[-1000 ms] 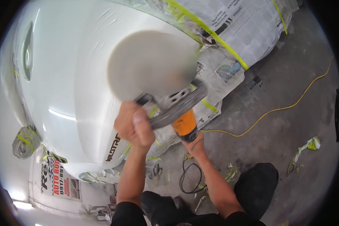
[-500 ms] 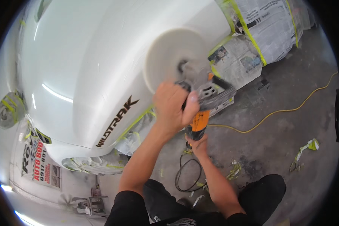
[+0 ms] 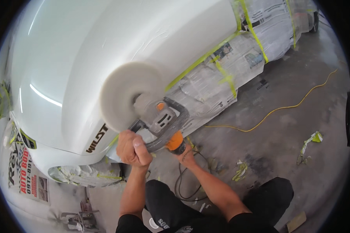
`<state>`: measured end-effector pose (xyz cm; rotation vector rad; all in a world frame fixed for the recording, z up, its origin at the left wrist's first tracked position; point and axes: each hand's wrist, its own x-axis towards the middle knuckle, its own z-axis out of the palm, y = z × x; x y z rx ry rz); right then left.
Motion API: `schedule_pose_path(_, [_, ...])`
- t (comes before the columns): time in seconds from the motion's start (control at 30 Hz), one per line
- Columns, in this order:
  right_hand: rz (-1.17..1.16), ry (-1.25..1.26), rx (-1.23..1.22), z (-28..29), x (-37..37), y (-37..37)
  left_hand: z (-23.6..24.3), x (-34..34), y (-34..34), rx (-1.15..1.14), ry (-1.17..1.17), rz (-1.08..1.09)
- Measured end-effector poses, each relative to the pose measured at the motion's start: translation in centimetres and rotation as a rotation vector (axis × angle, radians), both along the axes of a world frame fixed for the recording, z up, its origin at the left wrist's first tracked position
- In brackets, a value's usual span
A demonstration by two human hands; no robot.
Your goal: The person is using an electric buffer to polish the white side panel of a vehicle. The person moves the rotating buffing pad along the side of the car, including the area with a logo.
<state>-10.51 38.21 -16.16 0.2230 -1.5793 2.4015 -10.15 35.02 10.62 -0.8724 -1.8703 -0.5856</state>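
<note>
Left hand [image 3: 134, 149] clasps polisher [image 3: 149, 108] by handle [image 3: 159, 144], right hand [image 3: 186, 156] by orange body [image 3: 175, 140]; blurred pad [image 3: 118, 97] against white panel [image 3: 93, 73], centre-left of frame.

Mottled grey floor [image 3: 284, 134] with a dark stain [image 3: 261, 165], pale wall [image 3: 60, 194] with a printed banner [image 3: 29, 171] at lower left

The person wears a black short-sleeved cloth shirt [image 3: 206, 229] with pale printing across the front; its left sleeve [image 3: 132, 224] and right sleeve [image 3: 248, 223] end near the elbows, well back from the bare left fingers [image 3: 125, 146]. Black cloth trousers [image 3: 276, 200] bear white block lettering on the left thigh. Fine dark markings [image 3: 186, 153], inked or worn unclear, sit just behind the right fingers.
</note>
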Motion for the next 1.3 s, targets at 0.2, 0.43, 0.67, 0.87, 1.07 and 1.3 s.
schedule_pose_path(0.2, [-0.122, -0.189, -0.035, 2.9, -2.1, 6.3, 1.0, -4.2, 8.8, -0.135, 0.012, -0.119])
schedule_pose_path(0.43, [-0.190, -0.114, -0.181, 8.2, -2.5, 10.5, -7.4, -2.1, 5.9, 0.048, -0.471, -0.012])
schedule_pose_path(0.67, [0.052, -0.281, -0.179, 6.4, 0.9, 3.5, -7.0, -1.8, 3.3, 0.160, -0.978, 0.017])
schedule_pose_path(0.87, [0.321, -0.229, -0.024, 3.9, 3.2, -1.3, -7.5, 2.5, -1.6, 0.312, -0.892, 0.127])
schedule_pose_path(1.07, [0.309, 0.149, -0.246, 5.8, 0.8, 6.3, -4.9, 2.4, -4.5, 0.287, -1.000, 0.143])
schedule_pose_path(1.3, [-0.045, 0.074, -0.394, 18.1, -1.9, 8.0, -3.1, -0.4, 1.5, 0.013, -0.795, 0.169])
